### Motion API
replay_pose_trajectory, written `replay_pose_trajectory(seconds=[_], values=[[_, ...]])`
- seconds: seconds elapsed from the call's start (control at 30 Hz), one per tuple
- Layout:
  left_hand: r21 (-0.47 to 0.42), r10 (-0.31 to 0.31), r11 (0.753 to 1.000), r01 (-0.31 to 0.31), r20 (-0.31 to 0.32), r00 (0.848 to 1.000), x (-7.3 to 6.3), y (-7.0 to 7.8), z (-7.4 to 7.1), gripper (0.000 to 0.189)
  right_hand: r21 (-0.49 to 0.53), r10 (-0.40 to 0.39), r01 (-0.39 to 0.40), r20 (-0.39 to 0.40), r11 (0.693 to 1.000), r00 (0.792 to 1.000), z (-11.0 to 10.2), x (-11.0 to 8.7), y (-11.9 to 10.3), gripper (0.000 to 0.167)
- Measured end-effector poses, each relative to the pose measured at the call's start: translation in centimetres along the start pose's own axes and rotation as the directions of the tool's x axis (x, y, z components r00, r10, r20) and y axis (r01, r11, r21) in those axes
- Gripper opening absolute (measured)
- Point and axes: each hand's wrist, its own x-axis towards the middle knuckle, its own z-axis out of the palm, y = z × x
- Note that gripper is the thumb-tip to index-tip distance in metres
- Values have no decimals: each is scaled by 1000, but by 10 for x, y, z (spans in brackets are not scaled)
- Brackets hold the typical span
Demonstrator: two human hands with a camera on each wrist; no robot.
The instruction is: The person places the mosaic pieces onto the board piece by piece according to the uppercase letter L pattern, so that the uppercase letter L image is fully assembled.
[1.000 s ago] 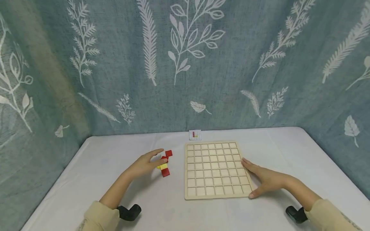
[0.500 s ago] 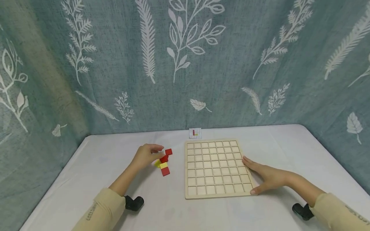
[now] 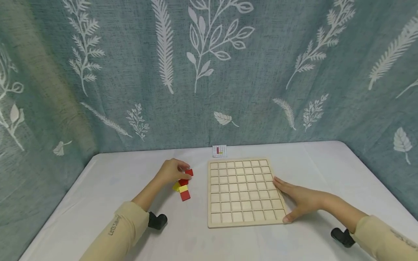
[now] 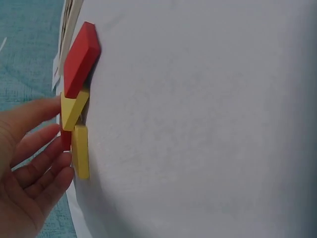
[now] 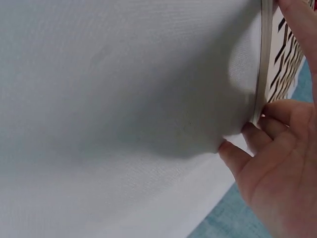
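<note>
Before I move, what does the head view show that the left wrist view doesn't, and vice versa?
Only the head view shows the right hand along the wooden grid board, that board whole, the beige fabric sleeves, and the printed face of the small white card.

Only the left wrist view shows the left hand from its palm side, and clearly the thick edges of the red square tiles and yellow square tiles.

Both show the left hand beside those tiles, the white tablecloth and the teal curtain.
</note>
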Motion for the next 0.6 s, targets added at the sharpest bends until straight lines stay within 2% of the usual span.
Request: replay_pose_trajectory(seconds=[0.17,0.33,0.6], values=[[-10,-10,1000,10,0,1000,3,2,3,26,16,8,-8,4,1000,1000,1,0,0,118],[-1,2,1000,-2,15,1000,6,1,4,24,13,4,-4,2,1000,1000,3,0,0,118],[-23,29,999,-27,56,998,11,-3,4,41,0,-6,6,-3,1000,1000,0,0,-1,118]])
